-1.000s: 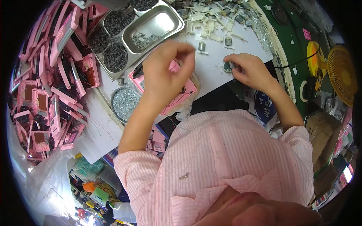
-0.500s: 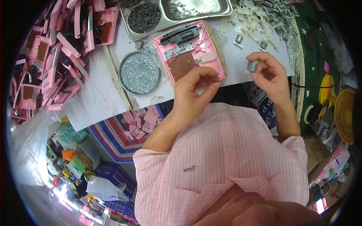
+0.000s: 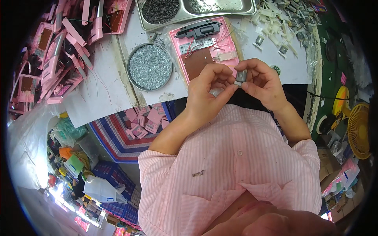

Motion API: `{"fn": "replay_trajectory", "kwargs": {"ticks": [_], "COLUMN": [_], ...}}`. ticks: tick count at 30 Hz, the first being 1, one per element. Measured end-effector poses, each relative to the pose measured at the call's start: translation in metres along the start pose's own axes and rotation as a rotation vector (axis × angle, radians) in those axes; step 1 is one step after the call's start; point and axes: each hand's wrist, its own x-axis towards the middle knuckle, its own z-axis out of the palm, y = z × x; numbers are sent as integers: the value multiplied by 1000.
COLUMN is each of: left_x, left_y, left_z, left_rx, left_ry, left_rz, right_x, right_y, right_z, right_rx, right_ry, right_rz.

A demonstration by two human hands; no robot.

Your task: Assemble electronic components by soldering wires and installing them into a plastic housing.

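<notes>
My right hand (image 3: 262,83) pinches a small silver motor (image 3: 241,74) between thumb and fingers. Just below the motor, a small white piece (image 3: 238,83) shows at the fingertips of my left hand (image 3: 210,84). That hand is closed, with something translucent (image 3: 215,92) partly visible inside its curled fingers; its kind is hidden. Both hands meet at the table's near edge, in front of an open pink plastic casing (image 3: 232,39). Inside the casing are a black part (image 3: 202,30), a brown board (image 3: 195,63), thin wires and a clear plastic block (image 3: 225,56).
Left of the casing stands a round dish (image 3: 149,67) of small metal screws. Behind it is a metal tray (image 3: 216,15) with dark springs. Loose motors and white plastic parts (image 3: 281,27) lie at the far right, and pink casings (image 3: 55,59) are heaped at the left.
My right hand has moved left with the motor and brought it against my left hand's fingertips. The left hand has shifted slightly right. The view has shifted a little.
</notes>
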Motion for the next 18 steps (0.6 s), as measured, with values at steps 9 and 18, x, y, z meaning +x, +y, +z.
{"fn": "replay_trajectory", "kwargs": {"ticks": [9,18], "left_x": [5,-3], "left_y": [0,4], "left_z": [-6,-15], "left_rx": [564,290], "left_ry": [74,-11], "left_rz": [602,363], "right_x": [5,2], "right_y": [-18,-18], "right_z": [2,-2], "right_rx": [-400,-443], "right_ry": [57,-103], "right_rz": [-160,-220]}}
